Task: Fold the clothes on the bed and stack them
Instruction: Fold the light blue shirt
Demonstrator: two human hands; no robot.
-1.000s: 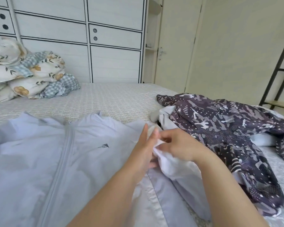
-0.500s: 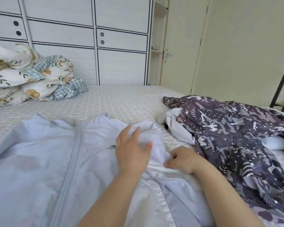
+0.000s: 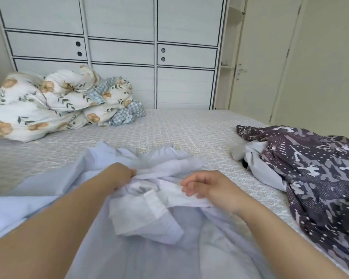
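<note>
- Nearest: pale lavender zip jacket (image 3: 153,244) spread over the near part of the bed (image 3: 189,129), bunched up in the middle – a white inner flap or lining sits turned out between the two hands.
- Left hand (image 3: 120,174) is curled into the bunched fabric just left of centre, gripping a fold; fingertips are buried in cloth.
- Right hand (image 3: 208,186) rests on the white edge w/ fingers loosely bent; it looks like a light pinch on the hem, but can't say for sure.
- Step in hand, as I judge it: straightening the jacket before the first fold – no folding or stacking done yet.
- Next move prob. needs the lining tucked back in and the front smoothed flat.
- Further right: dark camo-print garment (image 3: 310,174) in a heap over something white, unfolded, well apart from the hands.
- Far left: floral duvet (image 3: 48,105) piled by the white wardrobe (image 3: 119,37).
</note>
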